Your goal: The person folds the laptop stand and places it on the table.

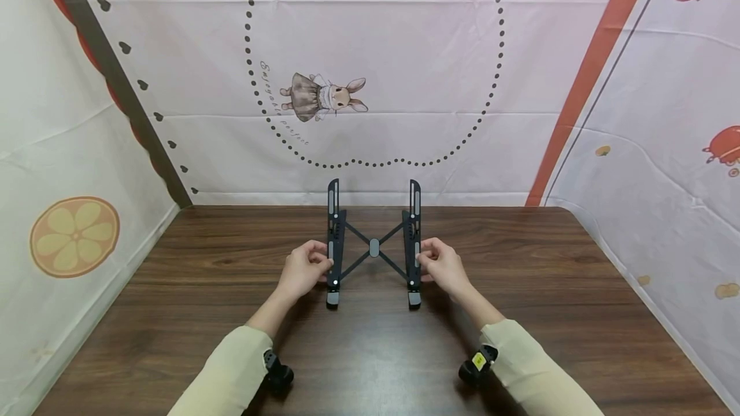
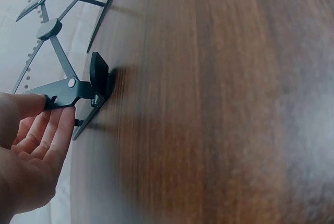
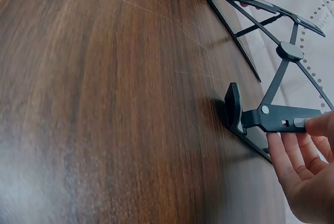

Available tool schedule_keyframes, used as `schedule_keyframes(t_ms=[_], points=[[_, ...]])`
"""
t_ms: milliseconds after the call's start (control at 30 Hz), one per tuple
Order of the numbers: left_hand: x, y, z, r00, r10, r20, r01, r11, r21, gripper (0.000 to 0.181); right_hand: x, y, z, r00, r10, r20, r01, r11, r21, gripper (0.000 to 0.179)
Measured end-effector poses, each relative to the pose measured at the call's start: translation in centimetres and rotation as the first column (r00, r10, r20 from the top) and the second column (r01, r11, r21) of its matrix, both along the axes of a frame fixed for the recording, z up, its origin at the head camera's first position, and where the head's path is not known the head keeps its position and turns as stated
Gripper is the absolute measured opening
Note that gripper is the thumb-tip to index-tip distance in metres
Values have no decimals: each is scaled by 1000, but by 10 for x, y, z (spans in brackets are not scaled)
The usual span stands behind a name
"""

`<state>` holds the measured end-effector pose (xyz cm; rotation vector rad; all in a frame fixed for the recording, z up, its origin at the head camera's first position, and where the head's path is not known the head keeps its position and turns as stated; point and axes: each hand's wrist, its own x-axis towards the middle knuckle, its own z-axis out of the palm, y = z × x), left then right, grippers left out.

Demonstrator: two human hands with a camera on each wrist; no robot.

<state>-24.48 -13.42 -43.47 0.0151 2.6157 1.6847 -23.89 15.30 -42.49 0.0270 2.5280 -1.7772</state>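
A black folding laptop stand (image 1: 374,248) stands unfolded on the table, its two side rails joined by crossed bars with a grey oval hub. Grey-padded lips turn up at the near ends of the rails. My left hand (image 1: 304,268) pinches the left rail (image 2: 62,92) near its front end, thumb on top and fingers beneath. On the other side, my right hand (image 1: 445,267) holds the right rail (image 3: 282,118) the same way, with the thumb over a pale pad. Both rails slope upward toward the back, with lower legs resting on the tabletop.
The dark wood-grain table (image 1: 370,358) reaches back to a pale printed cloth (image 1: 416,69) hanging behind it. More of this cloth hangs along the left and right sides. A black wrist camera (image 1: 279,372) is strapped at the left sleeve, another camera (image 1: 476,364) at the right.
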Motion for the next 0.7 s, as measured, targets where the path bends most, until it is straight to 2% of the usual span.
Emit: schedule_keyframes(t_ms=[700], points=[[3, 1, -2, 999, 34, 19, -35, 998, 57, 23, -1, -2, -2, 995, -66, 78, 70, 996, -47, 24]])
